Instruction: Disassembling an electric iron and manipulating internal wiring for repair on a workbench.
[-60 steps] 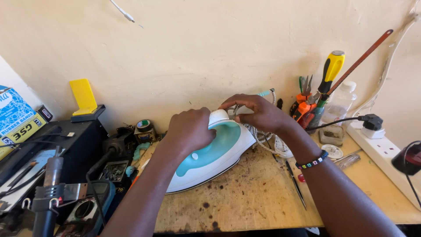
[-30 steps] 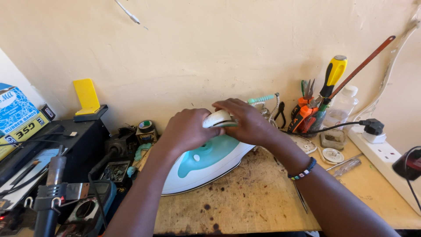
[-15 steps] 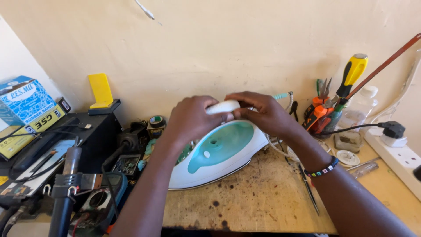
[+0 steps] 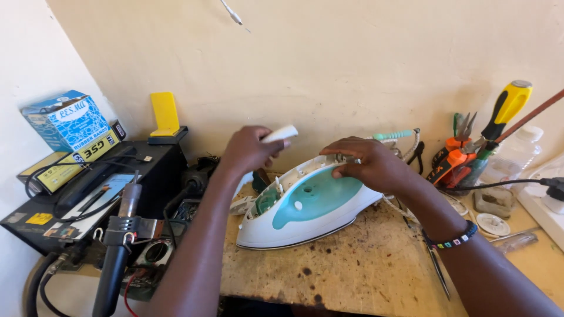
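Note:
A white and teal clothes iron [image 4: 299,211] lies on the stained wooden bench [image 4: 364,270], its top open with inner parts showing near the front. My left hand [image 4: 247,149] is raised above the iron's left end and holds a white plastic handle cover [image 4: 279,134] lifted clear of the body. My right hand [image 4: 367,164] rests on the iron's rear top, fingers pressing the shell. The iron's braided cord [image 4: 405,141] loops behind my right hand.
A black box [image 4: 88,188] with cables, a blue carton [image 4: 70,120] and a yellow block [image 4: 164,114] stand at the left. A hot-air tool [image 4: 120,246] lies in front. Pliers, cutters and a yellow-handled screwdriver [image 4: 505,108] stand at the right, beside a white power strip [image 4: 543,208].
My left hand has lifted the white handle cover off the iron and up to the left. The iron's inside now shows. My right hand stays on the rear.

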